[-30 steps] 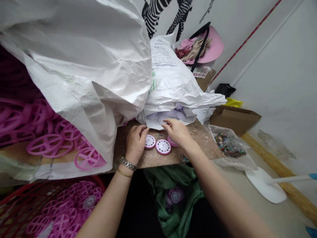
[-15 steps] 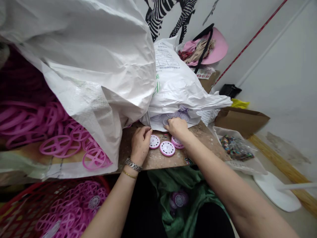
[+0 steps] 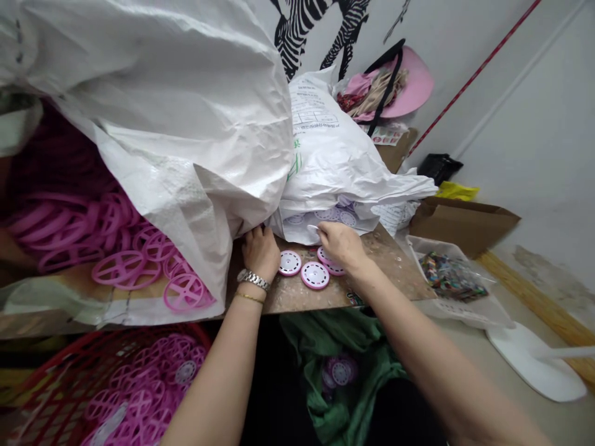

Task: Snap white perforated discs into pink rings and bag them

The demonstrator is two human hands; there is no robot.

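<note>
My left hand (image 3: pixel 261 251), with a wristwatch, rests on the brown board (image 3: pixel 381 272) and its fingers curl against the lower edge of the big white woven sack (image 3: pixel 176 124). My right hand (image 3: pixel 338 241) reaches to the mouth of the smaller white sack (image 3: pixel 334 161), fingers pinched on its edge by the round discs inside. On the board between the hands lie pink-rimmed white discs: one (image 3: pixel 289 262) by my left hand, one (image 3: pixel 315 275) in front, and a stack (image 3: pixel 328 260) partly under my right hand.
Pink spoked wheels (image 3: pixel 121 269) spill from the big sack at left. A red basket (image 3: pixel 116 384) of pink wheels stands below. Green cloth (image 3: pixel 344 371) with discs lies in the lap. A clear bag of coloured bits (image 3: pixel 446 275), a cardboard box (image 3: pixel 460 220) and a pink hat (image 3: pixel 400 80) are at right.
My left hand has slid up from beside the disc to the big sack's edge. My right hand stays at the smaller sack's mouth. The view shifted slightly.
</note>
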